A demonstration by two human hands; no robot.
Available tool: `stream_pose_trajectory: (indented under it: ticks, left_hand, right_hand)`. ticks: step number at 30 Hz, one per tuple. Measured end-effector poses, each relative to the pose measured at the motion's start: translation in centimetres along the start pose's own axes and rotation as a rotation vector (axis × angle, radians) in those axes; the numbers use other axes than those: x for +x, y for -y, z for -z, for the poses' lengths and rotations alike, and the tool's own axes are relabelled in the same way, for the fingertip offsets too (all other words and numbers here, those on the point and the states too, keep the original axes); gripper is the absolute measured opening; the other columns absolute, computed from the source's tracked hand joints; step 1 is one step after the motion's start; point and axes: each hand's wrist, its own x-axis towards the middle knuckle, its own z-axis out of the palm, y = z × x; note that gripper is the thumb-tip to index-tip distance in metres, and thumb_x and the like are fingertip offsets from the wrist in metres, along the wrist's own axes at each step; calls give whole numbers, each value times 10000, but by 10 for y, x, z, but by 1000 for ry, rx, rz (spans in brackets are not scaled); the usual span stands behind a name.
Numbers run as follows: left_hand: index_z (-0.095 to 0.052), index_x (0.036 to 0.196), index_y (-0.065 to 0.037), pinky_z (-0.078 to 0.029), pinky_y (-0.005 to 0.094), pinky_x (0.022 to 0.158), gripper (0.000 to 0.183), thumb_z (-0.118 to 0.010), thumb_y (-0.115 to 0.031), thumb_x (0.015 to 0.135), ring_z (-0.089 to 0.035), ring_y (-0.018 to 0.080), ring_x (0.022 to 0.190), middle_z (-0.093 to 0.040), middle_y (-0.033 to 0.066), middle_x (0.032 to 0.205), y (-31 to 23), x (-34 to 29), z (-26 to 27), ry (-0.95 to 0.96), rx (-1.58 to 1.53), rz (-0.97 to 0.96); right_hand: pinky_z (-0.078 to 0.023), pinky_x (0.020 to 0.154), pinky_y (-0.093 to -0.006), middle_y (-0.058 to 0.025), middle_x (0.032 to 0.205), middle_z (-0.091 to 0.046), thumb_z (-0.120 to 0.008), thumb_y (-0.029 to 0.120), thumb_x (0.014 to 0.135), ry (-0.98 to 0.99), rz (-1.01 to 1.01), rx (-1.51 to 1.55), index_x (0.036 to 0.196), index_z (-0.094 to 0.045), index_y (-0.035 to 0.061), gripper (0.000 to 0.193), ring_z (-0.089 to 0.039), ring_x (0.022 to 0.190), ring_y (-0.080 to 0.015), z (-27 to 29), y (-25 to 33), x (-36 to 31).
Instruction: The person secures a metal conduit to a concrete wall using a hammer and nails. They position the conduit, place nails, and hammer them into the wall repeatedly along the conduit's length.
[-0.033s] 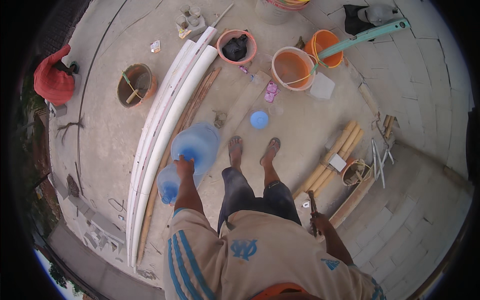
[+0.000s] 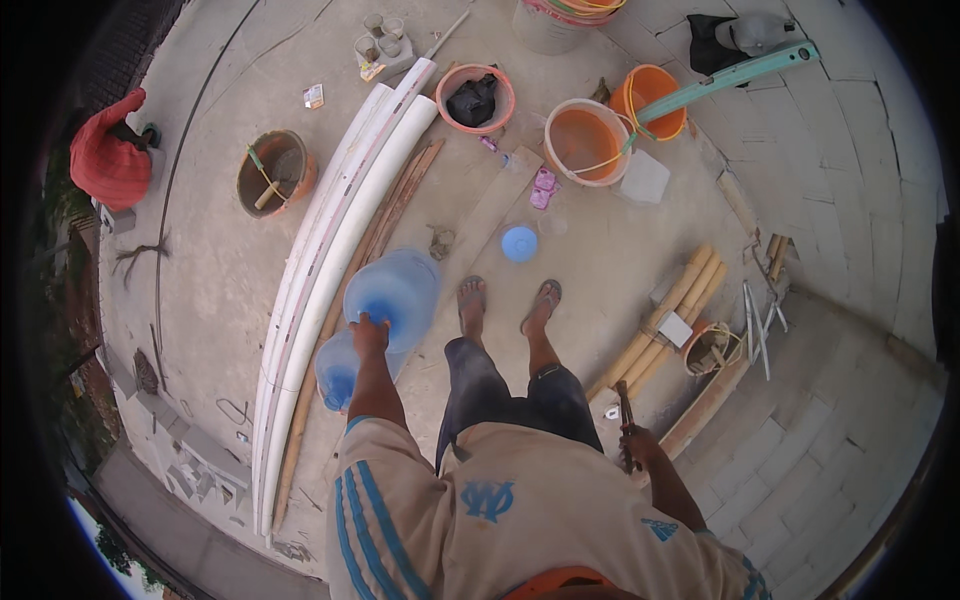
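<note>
My left hand (image 2: 371, 335) is closed at the dark blue end of a big translucent blue water jug (image 2: 408, 282). A second blue jug (image 2: 336, 368) sits right beside it, nearer to me and to the left of my wrist. Low on my right side, my right hand (image 2: 640, 447) is wrapped round a dark, slim tool (image 2: 625, 400) with two long parts, like pincers; its lower end is partly hidden by my fingers. In front of my sandalled feet lies a round light-blue object (image 2: 519, 243).
Long white pipes (image 2: 345, 225) and timber strips run along the left. Ahead stand a pink-rimmed tub (image 2: 510, 102), buckets (image 2: 551, 112) and a green bar (image 2: 735, 72). Bamboo poles (image 2: 660, 318) lie right, near a block wall (image 2: 850, 210). A person in red (image 2: 107, 165) crouches far left.
</note>
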Motion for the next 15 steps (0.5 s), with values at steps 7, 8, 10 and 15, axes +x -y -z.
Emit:
stream_pose_trajectory:
  ticks: [7, 8, 10, 15]
  left_hand:
    - [-440, 1428, -147, -410, 480, 1038, 722, -691, -441, 819, -451, 386, 1299, -348, 171, 1492, -47, -38, 36, -69, 92, 43]
    - [-444, 1423, -133, -405, 471, 1042, 713, -681, -441, 825, -457, 384, 1294, -370, 172, 1481, -49, -40, 23, -53, 80, -71]
    - [-472, 1391, -81, -406, 455, 1041, 681, -650, -450, 848, -491, 370, 1267, -461, 200, 1409, -63, -58, 15, 74, -15, -298]
    - [-516, 1355, -63, -450, 388, 969, 609, -590, -462, 900, -585, 307, 1140, -625, 177, 1201, -167, -182, 51, 650, -349, -652]
  right_hand:
    - [-531, 578, -373, -126, 801, -629, -600, 57, 814, -1, 132, -37, 1062, -571, -8, 258, -642, 628, -244, -4, 40, 19]
    - [-518, 580, -384, -136, 820, -635, -585, 125, 849, -23, 170, -105, 1021, -556, 0, 215, -633, 629, -240, -8, 62, -2]
    - [-512, 578, -387, -144, 801, -638, -571, 118, 839, -15, 284, -173, 1003, -561, -12, 209, -641, 638, -248, -7, 89, -17]
    - [-519, 599, -379, -153, 705, -614, -567, 127, 795, 4, 656, -386, 997, -558, -40, 261, -653, 634, -240, -18, 190, -65]
